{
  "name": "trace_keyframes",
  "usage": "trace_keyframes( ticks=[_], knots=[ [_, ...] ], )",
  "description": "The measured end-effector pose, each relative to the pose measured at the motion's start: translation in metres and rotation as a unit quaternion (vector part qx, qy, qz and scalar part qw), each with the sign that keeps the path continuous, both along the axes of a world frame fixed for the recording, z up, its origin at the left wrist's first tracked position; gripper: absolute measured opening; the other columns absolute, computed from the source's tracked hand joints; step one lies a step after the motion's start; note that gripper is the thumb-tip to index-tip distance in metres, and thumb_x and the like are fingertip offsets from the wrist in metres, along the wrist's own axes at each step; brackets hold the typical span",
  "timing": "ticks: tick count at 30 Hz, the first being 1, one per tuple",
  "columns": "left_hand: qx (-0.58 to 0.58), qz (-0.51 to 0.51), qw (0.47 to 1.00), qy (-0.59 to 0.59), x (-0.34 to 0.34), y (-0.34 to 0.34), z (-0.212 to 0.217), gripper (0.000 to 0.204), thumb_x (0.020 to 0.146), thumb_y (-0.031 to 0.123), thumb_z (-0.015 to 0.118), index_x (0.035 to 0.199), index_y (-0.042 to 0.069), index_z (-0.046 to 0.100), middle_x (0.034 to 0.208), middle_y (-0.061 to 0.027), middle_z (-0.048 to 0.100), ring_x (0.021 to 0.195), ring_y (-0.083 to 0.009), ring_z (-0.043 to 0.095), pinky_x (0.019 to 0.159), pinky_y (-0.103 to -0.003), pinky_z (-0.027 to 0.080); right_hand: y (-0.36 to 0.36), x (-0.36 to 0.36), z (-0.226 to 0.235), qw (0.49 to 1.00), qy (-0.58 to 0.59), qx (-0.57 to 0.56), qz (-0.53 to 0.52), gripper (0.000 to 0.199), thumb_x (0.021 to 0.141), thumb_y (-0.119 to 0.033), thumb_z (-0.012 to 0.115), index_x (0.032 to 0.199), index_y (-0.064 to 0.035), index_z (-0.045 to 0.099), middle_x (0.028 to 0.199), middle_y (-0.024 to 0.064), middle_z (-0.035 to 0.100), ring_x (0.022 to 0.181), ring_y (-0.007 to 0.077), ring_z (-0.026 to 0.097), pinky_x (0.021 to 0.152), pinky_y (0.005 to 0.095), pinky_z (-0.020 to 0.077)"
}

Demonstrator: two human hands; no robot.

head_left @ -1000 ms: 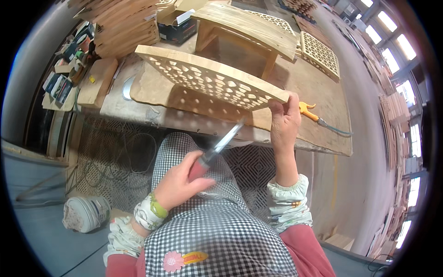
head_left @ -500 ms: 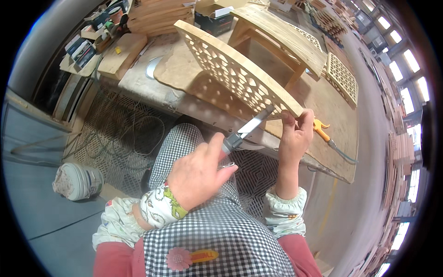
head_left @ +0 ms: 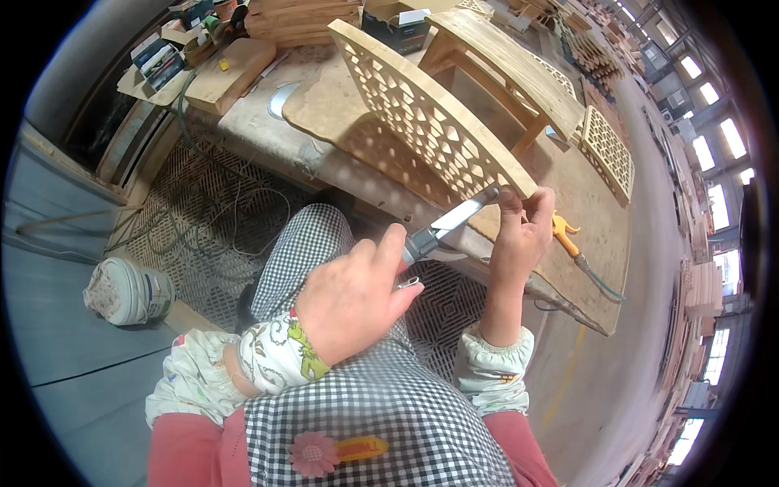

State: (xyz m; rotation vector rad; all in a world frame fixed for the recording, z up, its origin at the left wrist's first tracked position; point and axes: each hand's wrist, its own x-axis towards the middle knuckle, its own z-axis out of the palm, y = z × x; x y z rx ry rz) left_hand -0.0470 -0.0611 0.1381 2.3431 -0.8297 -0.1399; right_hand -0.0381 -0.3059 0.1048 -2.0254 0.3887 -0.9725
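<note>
My left hand (head_left: 345, 300) is wrapped round the grey handle of a slim power tool that looks like a narrow belt sander (head_left: 458, 216). Its long flat nose reaches to the pierced lower side of a wooden panel (head_left: 445, 101), close to the near right corner. Whether the tip touches the wood I cannot tell. That corner is pinched between thumb and fingers of my right hand (head_left: 523, 231). The panel stands tilted on its long edge, with a lattice of cut-out holes and a pale, slightly curved rim.
Behind the panel stands a small wooden bench (head_left: 503, 69). A lattice panel (head_left: 608, 154) lies to its right. An orange air blow gun (head_left: 564, 234) with a hose rests by my right hand. A white bucket (head_left: 130, 292) stands at lower left; hoses (head_left: 182, 215) lie on the floor.
The sander's nose has moved rightward along the panel, nearer to my right thumb. My right hand keeps its pinch on the corner. The whole view has shifted slightly.
</note>
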Motion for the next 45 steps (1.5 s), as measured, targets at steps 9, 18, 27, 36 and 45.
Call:
trace_keyframes(
  ticks=[9,18,27,36,45],
  knots=[
    [0.027,0.017,0.999,-0.035,0.005,-0.006,-0.013,0.058,0.096,0.032,0.075,0.137,-0.001,0.050,0.085,-0.0107,0.070,0.068,-0.0281,0.072,0.058,-0.039,0.059,0.030,-0.003,-0.003,0.998,-0.037,-0.010,0.054,0.045,0.095,-0.036,0.083,0.094,0.0013,0.056,0.090,0.0097,0.058,0.081,0.0195,0.063,0.080,0.0341,0.0596],
    [-0.019,0.005,0.997,0.069,0.023,-0.008,-0.019,0.046,0.095,0.033,0.074,0.125,0.004,0.054,0.081,-0.0140,0.071,0.070,-0.0341,0.072,0.060,-0.042,0.058,0.023,-0.001,-0.007,0.998,-0.004,-0.055,-0.011,0.039,0.097,-0.032,0.080,0.096,0.0003,0.058,0.086,0.0092,0.061,0.078,0.0204,0.067,0.077,0.0326,0.0556],
    [-0.208,0.136,0.860,0.445,0.069,0.111,-0.135,0.058,0.083,0.029,0.088,0.124,0.000,0.060,0.100,-0.0074,0.066,0.085,-0.0126,0.063,0.075,-0.028,0.053,-0.057,0.033,-0.086,1.000,-0.011,-0.004,0.013,0.034,0.102,-0.023,0.074,0.126,0.0003,0.065,0.111,0.0113,0.072,0.103,0.0206,0.067,0.093,0.0352,0.0525],
    [-0.027,0.125,0.910,0.395,0.068,0.124,-0.202,0.057,0.082,0.045,0.082,0.118,0.004,0.064,0.094,-0.0129,0.074,0.082,-0.0264,0.072,0.078,-0.038,0.057,-0.051,0.054,-0.049,0.982,-0.062,0.144,0.109,0.043,0.104,-0.033,0.073,0.129,0.0005,0.065,0.120,0.0031,0.070,0.110,0.0127,0.061,0.097,0.0285,0.0477],
    [-0.117,0.037,0.851,0.511,0.086,0.123,-0.201,0.056,0.088,0.034,0.082,0.129,0.002,0.060,0.096,-0.0069,0.072,0.072,-0.0143,0.067,0.066,-0.029,0.055,-0.030,0.059,0.070,0.993,-0.041,0.057,0.099,0.020,0.102,-0.017,0.071,0.113,-0.0003,0.070,0.098,-0.0025,0.067,0.092,0.0060,0.058,0.083,0.0233,0.0484]
  ],
)
